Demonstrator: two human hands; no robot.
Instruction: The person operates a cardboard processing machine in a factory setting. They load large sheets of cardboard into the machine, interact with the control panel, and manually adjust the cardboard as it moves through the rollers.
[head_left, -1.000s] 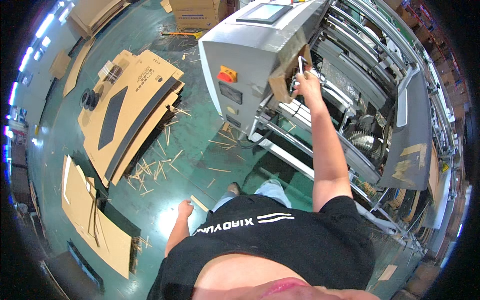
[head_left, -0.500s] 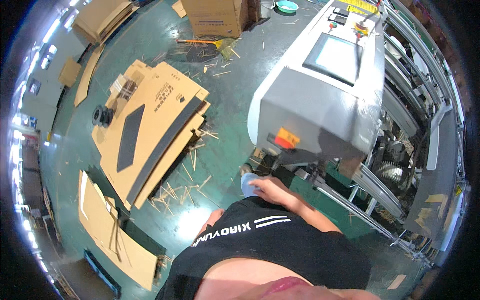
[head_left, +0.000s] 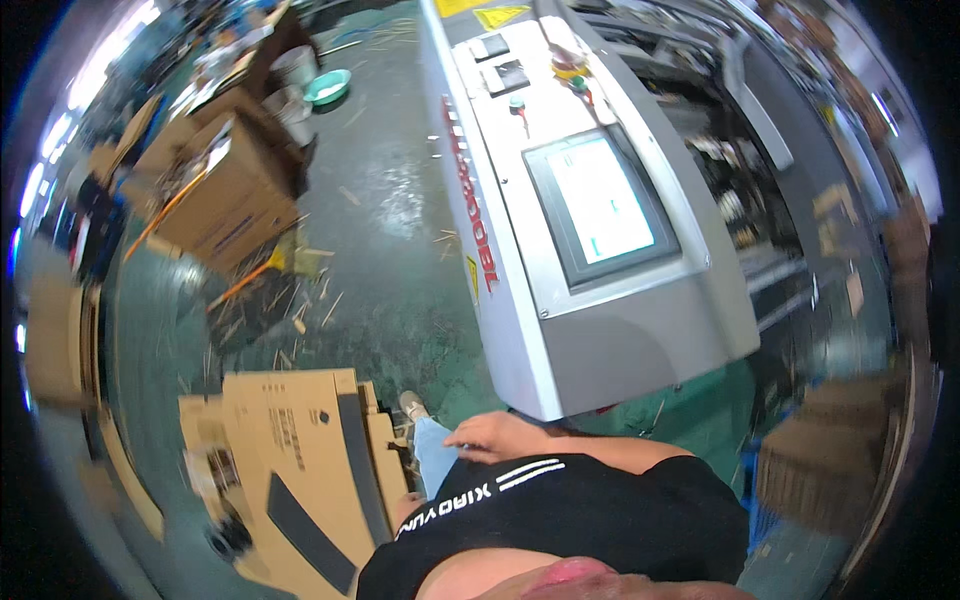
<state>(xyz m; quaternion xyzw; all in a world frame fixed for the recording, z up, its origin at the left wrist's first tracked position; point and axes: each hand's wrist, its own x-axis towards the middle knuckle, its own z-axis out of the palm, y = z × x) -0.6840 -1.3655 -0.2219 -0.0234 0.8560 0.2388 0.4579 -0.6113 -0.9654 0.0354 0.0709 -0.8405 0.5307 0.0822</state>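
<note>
My right hand (head_left: 500, 438) hangs in front of my body, beside my jeans leg (head_left: 433, 452) and just below the machine's near corner. Its fingers are curled in, and something small and dark shows at the fingertips, too blurred to name. Low at my other side, my left hand (head_left: 408, 507) is mostly covered by my black shirt, its fingers hidden. Close to that hand lies a stack of flat cardboard sheets (head_left: 300, 425) with dark strips on top. Ahead on the right stands the grey-white machine cabinet (head_left: 640, 345) with a lit touch screen (head_left: 600, 205) and several buttons.
Left of the machine, a large cardboard box (head_left: 225, 205) stands near a yellow-orange broom (head_left: 245, 285) among scattered wood slivers. A green basin (head_left: 328, 88) sits farther off. Stacked brown cardboard (head_left: 830, 450) is at the right, and a dark roll (head_left: 230, 538) lies by the sheets.
My view has swung right and moved forward along the machine; its screen is now nearer, and the cardboard sheets sit lower in view. My right hand stays beside my leg, fingers curled.
</note>
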